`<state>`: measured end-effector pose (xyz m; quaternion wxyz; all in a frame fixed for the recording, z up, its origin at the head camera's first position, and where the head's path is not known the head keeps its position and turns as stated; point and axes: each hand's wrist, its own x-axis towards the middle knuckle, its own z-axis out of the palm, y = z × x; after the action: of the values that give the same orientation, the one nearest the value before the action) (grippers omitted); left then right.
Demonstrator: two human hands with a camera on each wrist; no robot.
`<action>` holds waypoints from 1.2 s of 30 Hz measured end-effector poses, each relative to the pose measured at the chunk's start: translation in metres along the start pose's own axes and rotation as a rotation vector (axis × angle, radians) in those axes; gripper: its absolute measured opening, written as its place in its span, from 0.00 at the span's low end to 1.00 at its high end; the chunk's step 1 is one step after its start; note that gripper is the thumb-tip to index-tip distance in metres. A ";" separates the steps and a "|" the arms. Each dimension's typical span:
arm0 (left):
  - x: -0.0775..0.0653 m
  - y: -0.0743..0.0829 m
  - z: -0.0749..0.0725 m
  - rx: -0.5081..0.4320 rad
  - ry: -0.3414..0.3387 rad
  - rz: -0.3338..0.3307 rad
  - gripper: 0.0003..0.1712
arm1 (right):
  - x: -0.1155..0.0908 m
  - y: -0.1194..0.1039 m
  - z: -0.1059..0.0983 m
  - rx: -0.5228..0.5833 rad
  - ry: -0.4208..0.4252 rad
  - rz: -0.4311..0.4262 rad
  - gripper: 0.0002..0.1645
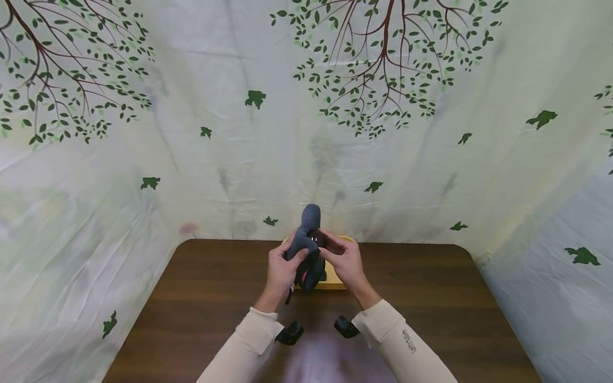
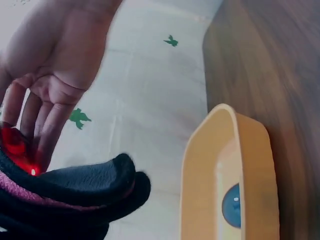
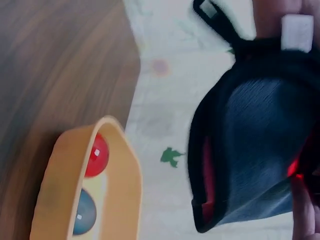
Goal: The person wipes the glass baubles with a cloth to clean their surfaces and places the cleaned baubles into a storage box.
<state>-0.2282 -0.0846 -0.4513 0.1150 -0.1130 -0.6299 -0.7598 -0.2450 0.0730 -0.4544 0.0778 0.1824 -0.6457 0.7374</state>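
My left hand (image 1: 282,271) grips a blue-grey fabric mitt (image 1: 306,234), its narrow rounded end pointing up. The mitt has black edging and a pink lining (image 3: 208,175); a black strap loop (image 3: 220,22) and a white tag (image 3: 297,32) show at its edge. My right hand (image 1: 346,260) pinches a glossy dark ball (image 1: 316,238) against the mitt's side. That ball (image 2: 15,147) shows red in the left wrist view, under the right fingers (image 2: 50,125). Part of the ball is hidden behind the mitt.
Behind the hands, a yellow tray (image 1: 332,286) stands on the brown wooden table (image 1: 412,298). Inside it lie a red ball (image 3: 98,156) and a blue ball (image 3: 85,212). A pale cloth wall (image 1: 230,159) with leaf prints rises at the table's far edge.
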 end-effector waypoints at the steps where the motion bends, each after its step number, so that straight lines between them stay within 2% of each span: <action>1: 0.000 -0.001 0.000 0.028 -0.014 0.033 0.31 | 0.000 -0.002 0.002 0.007 0.028 0.031 0.25; 7: -0.003 -0.002 -0.002 0.205 -0.065 0.264 0.33 | -0.003 -0.011 0.016 0.087 0.179 0.229 0.26; 10: -0.006 0.009 0.000 0.263 -0.071 0.313 0.32 | -0.004 -0.014 0.017 0.071 0.193 0.267 0.28; 11: -0.006 0.010 0.001 0.267 -0.068 0.304 0.32 | -0.004 -0.015 0.015 0.046 0.172 0.267 0.28; 13: -0.007 0.012 0.001 0.247 -0.046 0.237 0.31 | -0.003 -0.017 0.009 0.005 0.084 0.254 0.26; 16: -0.003 0.006 -0.002 0.120 0.018 0.084 0.30 | 0.000 -0.022 -0.003 -0.089 -0.108 0.185 0.26; 19: 0.001 0.010 -0.005 -0.011 0.066 -0.036 0.28 | 0.004 -0.025 -0.009 -0.180 -0.214 0.097 0.27; 23: 0.004 0.014 -0.007 -0.100 0.072 -0.072 0.26 | 0.008 -0.025 -0.010 -0.279 -0.212 -0.036 0.31; 27: 0.005 0.014 -0.007 -0.153 0.068 -0.094 0.23 | 0.009 -0.028 -0.007 -0.289 -0.204 -0.205 0.32; 30: 0.006 0.011 -0.006 -0.162 0.059 -0.099 0.22 | 0.007 -0.033 -0.004 -0.262 -0.192 -0.288 0.31; 32: 0.006 0.010 -0.005 -0.155 0.053 -0.096 0.22 | 0.005 -0.035 -0.002 -0.219 -0.177 -0.299 0.29; 36: 0.006 0.008 -0.005 -0.099 0.053 -0.064 0.24 | 0.004 -0.020 0.001 -0.120 -0.108 -0.222 0.28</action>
<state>-0.2316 -0.0908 -0.4427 0.1014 -0.0782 -0.5914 -0.7961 -0.2416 0.0747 -0.4341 0.1351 0.2871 -0.6678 0.6733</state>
